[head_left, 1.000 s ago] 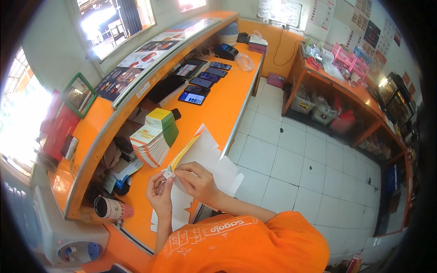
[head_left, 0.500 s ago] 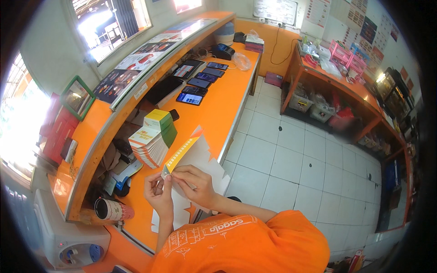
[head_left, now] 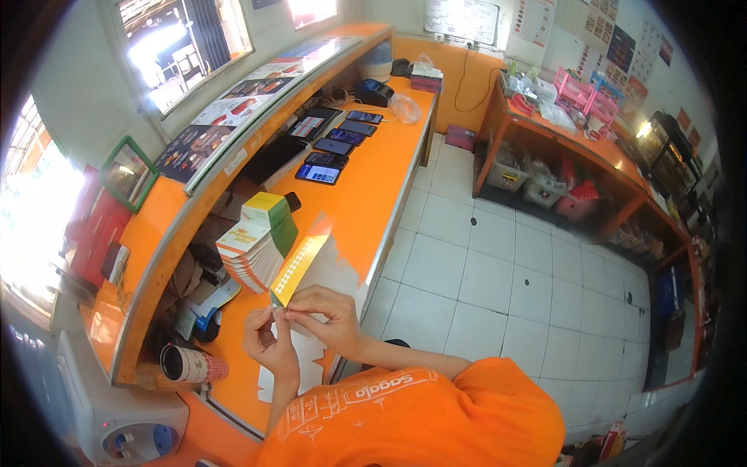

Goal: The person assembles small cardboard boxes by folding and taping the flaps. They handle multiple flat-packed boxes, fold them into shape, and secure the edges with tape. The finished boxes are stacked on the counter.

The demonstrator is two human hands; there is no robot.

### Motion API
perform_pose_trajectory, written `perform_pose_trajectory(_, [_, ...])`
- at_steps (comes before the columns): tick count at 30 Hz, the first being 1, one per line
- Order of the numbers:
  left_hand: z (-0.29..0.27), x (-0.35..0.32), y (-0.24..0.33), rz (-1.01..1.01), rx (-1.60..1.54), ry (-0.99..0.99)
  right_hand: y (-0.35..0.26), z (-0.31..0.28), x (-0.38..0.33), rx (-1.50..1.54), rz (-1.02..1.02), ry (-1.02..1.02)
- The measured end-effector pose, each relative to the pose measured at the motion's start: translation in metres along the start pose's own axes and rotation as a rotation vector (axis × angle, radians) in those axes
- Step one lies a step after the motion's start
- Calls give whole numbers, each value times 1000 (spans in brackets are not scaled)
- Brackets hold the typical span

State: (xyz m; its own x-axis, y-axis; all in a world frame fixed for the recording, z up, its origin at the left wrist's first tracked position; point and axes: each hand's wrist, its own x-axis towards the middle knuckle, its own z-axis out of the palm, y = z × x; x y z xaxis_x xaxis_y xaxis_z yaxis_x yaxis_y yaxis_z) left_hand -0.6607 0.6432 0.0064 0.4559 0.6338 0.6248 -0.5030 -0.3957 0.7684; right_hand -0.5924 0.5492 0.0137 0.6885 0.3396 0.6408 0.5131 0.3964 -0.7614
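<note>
Both my hands pinch one corner of a printed cardboard box blank (head_left: 302, 268), yellow along one edge and pale grey-white on its broad face. My left hand (head_left: 272, 342) closes thumb and fingers at the near tip of the yellow edge. Right beside it, my right hand (head_left: 328, 315) is closed on the same corner, knuckles up. Another white card piece with notched edges (head_left: 289, 362) lies on the orange counter (head_left: 354, 214) under my hands. Just beyond my left hand stands a stack of folded cartons (head_left: 253, 245) in white, orange, yellow and green.
Several phones (head_left: 317, 173) lie in a row farther along the counter. A patterned cup (head_left: 193, 363) lies tilted at the near left, above a water dispenser (head_left: 117, 409). Shelving (head_left: 226, 300) under the ledge holds papers and cloth. Across the tiled floor stands an orange table (head_left: 568, 132).
The box blank has swung slightly, its yellow edge now nearer my left side and steeper. My hands have shifted a little left and down, still pinching the corner.
</note>
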Motion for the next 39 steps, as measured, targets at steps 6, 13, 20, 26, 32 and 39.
perform_pose_trajectory(6, [-8,3,0,78,157,-205,-3,3,5,154,146,64])
perform_pose_trajectory(13, [-3,1,-10,54,168,-257,-2,-4,9,-178,-11,-91])
perform_pose_trajectory(20, [-42,24,-21,-286,207,-136,-10,-17,15,-695,-187,187])
perform_pose_trajectory(26, [-42,25,-26,-270,319,-127,-12,-37,32,-465,-20,39])
perform_pose_trajectory(32, [-39,29,3,-647,-169,-275,-12,-26,17,-644,-330,-63])
perform_pose_trajectory(39, [-21,28,13,-598,-134,-208,-13,-14,5,-566,-332,-94])
